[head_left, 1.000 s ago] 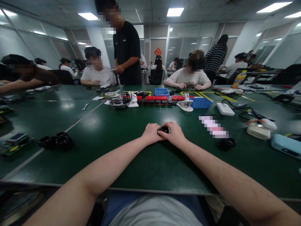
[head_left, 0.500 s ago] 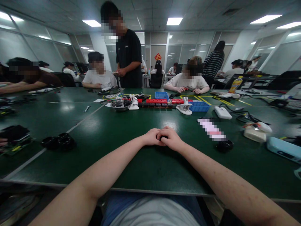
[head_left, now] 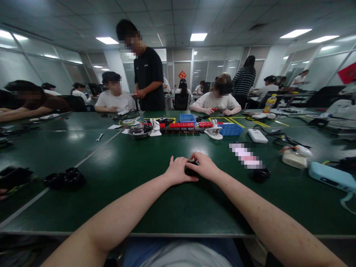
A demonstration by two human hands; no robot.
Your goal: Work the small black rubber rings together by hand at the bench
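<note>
In the head view, my two hands meet over the green table straight ahead of me. Between them is a small black rounded part, mostly covered by my fingers, so its exact kind cannot be made out. My left hand curves around its left side, thumb reaching below it and one finger raised. From the right, my right hand grips the same part with bent fingers. A similar black round piece lies to the right of my hands, below a pixelated flat object.
More black round pieces lie at left, with a small wrench beyond. Across the middle are a metal bowl, red power strips, a white clip and a blue bin. A light-blue device lies right. Co-workers sit opposite.
My left hand has loosened from around the black part, its thumb and a finger now spread out. My right hand stays at the part. The camera view has tilted up and turned slightly right.
</note>
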